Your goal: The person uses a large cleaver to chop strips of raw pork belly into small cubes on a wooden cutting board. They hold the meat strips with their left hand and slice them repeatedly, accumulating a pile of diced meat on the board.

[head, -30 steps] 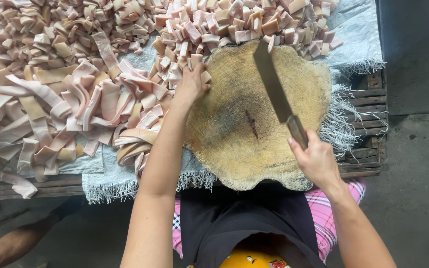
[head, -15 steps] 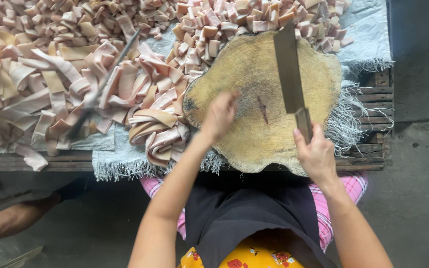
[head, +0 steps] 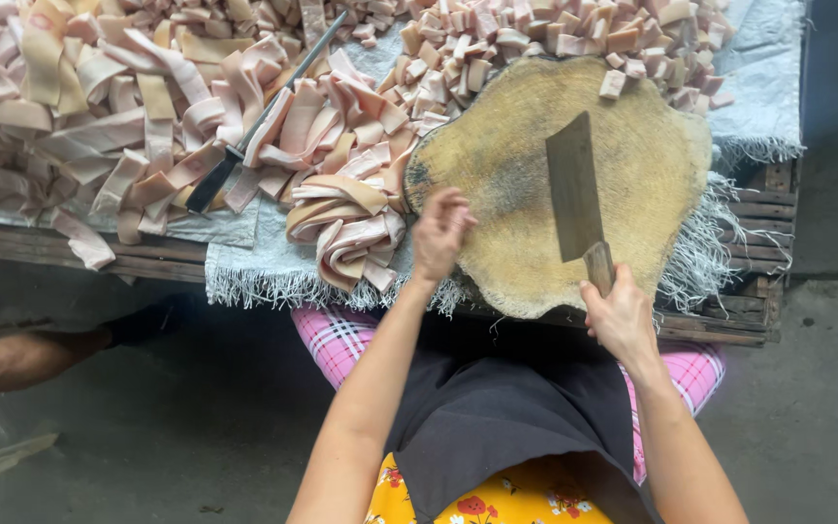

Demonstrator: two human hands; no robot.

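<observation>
The cleaver [head: 574,189] was gripped by the right hand [head: 621,315]; the left hand [head: 441,231], loosely curled and empty at 9 o'clock, could be nicked.

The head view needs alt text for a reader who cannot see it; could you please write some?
A person's right hand holds a cleaver flat on a round wooden chopping block, the left hand empty at its edge. Long pale meat strips lie left, cut cubes behind.

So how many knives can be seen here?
2: a broad rectangular steel cleaver over the round wooden chopping block, held by the right hand; a slim dark-handled knife lying on the pale meat strips. The heaps may hide more.
</observation>
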